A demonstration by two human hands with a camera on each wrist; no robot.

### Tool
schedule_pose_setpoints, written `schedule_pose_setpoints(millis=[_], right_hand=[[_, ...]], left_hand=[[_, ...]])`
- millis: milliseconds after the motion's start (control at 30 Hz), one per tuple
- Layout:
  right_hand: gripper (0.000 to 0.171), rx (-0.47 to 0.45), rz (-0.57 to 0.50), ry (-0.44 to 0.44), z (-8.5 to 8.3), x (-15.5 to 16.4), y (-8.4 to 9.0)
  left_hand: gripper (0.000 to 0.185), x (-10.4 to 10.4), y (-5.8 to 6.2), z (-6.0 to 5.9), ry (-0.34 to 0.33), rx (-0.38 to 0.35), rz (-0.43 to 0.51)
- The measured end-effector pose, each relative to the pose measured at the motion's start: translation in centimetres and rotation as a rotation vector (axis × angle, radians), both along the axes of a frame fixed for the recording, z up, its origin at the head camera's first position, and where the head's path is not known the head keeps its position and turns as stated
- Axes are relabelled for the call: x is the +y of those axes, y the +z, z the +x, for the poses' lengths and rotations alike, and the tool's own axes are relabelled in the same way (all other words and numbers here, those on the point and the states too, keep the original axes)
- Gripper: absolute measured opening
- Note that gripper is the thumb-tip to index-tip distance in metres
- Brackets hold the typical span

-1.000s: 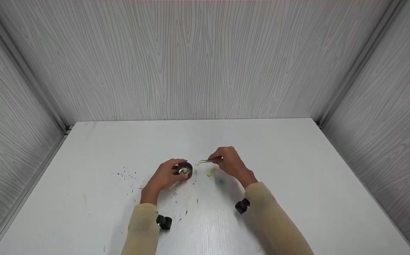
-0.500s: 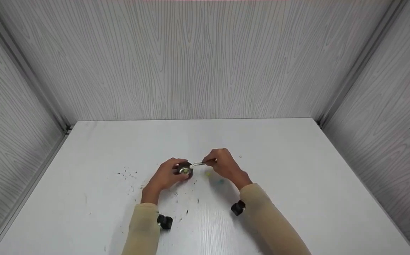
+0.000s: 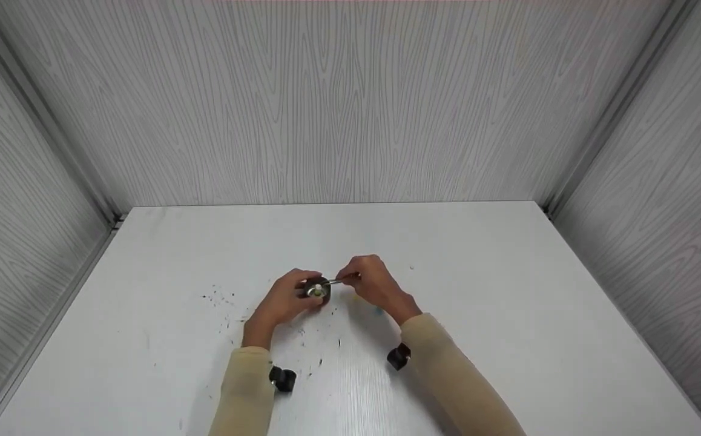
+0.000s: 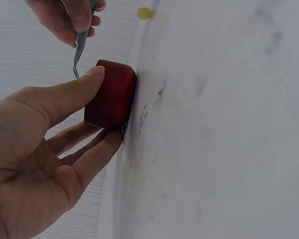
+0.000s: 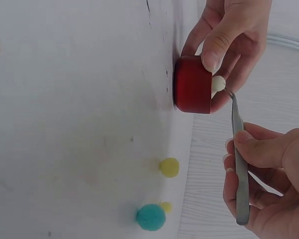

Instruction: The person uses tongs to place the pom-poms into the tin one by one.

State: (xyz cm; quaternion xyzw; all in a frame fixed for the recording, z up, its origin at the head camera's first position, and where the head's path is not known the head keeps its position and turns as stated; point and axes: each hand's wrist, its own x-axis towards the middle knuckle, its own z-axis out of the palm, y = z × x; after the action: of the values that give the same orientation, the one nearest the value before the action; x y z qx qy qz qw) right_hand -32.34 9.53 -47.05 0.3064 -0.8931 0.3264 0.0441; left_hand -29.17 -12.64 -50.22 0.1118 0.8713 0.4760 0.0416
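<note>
My left hand (image 3: pixel 284 300) holds a small dark red cup (image 4: pixel 112 94) on the table, thumb on one side and fingers on the other. In the head view a greenish ball lies inside the cup's shiny interior. Bent-tip tweezers (image 5: pixel 242 186) are pinched in my right hand (image 3: pixel 376 281), right of the cup. Their tips meet a small white ball (image 5: pixel 218 84) at the cup's mouth. Whether the tips still grip that ball is hard to tell. A yellow ball (image 5: pixel 169 167), a teal ball (image 5: pixel 151 217) and a smaller yellow ball (image 5: pixel 166 206) lie near my right hand.
The white table (image 3: pixel 483 272) carries dark specks (image 3: pixel 220 300) left of the cup. A tiny pale bit (image 3: pixel 411 267) lies beyond my right hand. Wood-grained panels (image 3: pixel 338 103) stand behind and at both sides.
My right hand has moved left with the tweezers, carrying the white ball from beside the cup to over its mouth. My left hand and the cup have stayed put.
</note>
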Motion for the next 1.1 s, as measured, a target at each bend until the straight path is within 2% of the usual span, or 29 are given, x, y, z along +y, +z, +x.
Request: schedule_pose_setpoints(millis=[300, 600, 1100], right_hand=[[0.016, -0.017, 0.025, -0.008, 0.0, -0.8, 0.0], [0.019, 0.026, 0.031, 0.008, -0.2, -1.1, -0.7], [0.017, 0.027, 0.086, -0.036, -0.3, -1.1, -0.6]], left_hand=[[0.052, 0.0, 0.0, 0.0, 0.007, -0.009, 0.004], [0.052, 0.0, 0.1, 0.1, 0.006, -0.01, -0.003], [0.052, -0.1, 0.0, 0.0, 0.005, -0.006, -0.002]])
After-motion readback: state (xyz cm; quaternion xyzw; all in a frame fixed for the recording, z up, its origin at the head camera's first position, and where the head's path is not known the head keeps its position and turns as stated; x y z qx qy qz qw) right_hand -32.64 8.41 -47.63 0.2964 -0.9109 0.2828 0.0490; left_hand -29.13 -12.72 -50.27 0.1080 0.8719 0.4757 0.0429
